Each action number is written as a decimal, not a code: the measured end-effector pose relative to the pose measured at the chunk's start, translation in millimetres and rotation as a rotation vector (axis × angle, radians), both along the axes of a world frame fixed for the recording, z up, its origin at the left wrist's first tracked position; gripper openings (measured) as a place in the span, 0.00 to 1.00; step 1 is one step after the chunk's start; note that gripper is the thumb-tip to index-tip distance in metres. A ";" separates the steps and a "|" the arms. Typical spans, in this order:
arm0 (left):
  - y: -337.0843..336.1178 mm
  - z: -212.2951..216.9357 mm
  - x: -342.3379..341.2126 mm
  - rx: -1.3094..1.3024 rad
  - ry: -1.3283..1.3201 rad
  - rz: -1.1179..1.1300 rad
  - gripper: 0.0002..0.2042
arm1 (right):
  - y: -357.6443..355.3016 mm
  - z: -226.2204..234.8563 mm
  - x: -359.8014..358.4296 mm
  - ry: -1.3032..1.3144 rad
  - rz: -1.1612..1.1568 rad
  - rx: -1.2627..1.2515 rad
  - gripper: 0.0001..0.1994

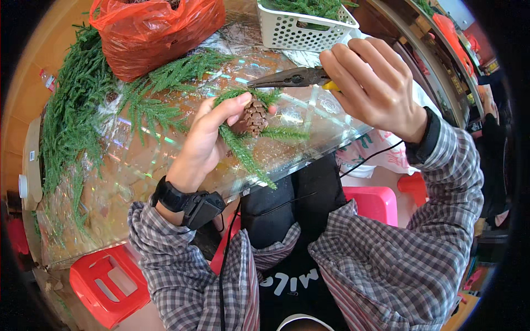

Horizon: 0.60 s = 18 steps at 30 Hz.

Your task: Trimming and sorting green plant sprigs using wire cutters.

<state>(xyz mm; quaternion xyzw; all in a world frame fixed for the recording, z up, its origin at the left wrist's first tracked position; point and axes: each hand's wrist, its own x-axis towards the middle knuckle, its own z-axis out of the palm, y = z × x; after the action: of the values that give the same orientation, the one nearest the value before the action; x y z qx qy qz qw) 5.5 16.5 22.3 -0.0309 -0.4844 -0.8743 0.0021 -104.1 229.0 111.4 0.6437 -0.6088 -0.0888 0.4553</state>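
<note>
Over the near part of the table, my left hand (pixel 212 127) is closed around a brown pine cone (pixel 255 117) with green artificial pine sprigs (pixel 243 153) spreading out from it. The thumb presses near the top of the cone. My right hand (pixel 369 83) is wrapped round the yellow handles of long-nose pliers (pixel 292 78). Their dark jaws point left, and the tips come close to my left thumb and the top of the cone. Whether the tips grip anything there is too small to tell.
A red plastic bag (pixel 154 41) of pine cones stands at the back of the table (pixel 182 204), beside a white perforated basket (pixel 306 34) of greenery. Long pine branches (pixel 77 105) lie along the left. Red (pixel 107 287) and pink (pixel 372 201) plastic stools are below the table's near edge.
</note>
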 end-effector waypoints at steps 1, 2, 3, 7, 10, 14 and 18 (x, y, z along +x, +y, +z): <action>-0.4 -2.1 -1.0 0.003 0.000 0.003 0.13 | -1.7 3.1 -1.6 0.000 0.003 0.003 0.20; -1.2 -4.8 -2.6 0.103 -0.039 -0.044 0.14 | -6.4 8.1 -3.5 0.090 0.033 0.033 0.20; -2.6 -6.9 -3.4 0.205 -0.077 -0.087 0.15 | -13.6 14.5 -4.2 0.180 0.068 0.065 0.19; -12.4 -28.8 -12.6 0.492 -0.204 -0.188 0.15 | -34.3 24.0 0.6 0.342 0.049 0.204 0.17; -18.8 -27.9 -15.9 0.511 -0.241 -0.156 0.15 | -44.7 21.5 5.2 0.384 -0.023 0.238 0.16; -26.5 -19.9 -15.6 0.220 -0.160 0.084 0.13 | -46.8 21.7 7.3 0.248 -0.068 0.148 0.16; -28.3 -13.4 -9.1 -0.138 -0.013 0.253 0.10 | -21.8 19.6 -1.2 -0.194 -0.035 0.040 0.19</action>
<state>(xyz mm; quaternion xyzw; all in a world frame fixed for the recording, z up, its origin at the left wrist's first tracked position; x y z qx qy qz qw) -3.6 -11.8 9.0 0.0359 -0.5434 -0.8318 0.1074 -105.3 207.2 131.0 0.6474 -0.6593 -0.0464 0.3795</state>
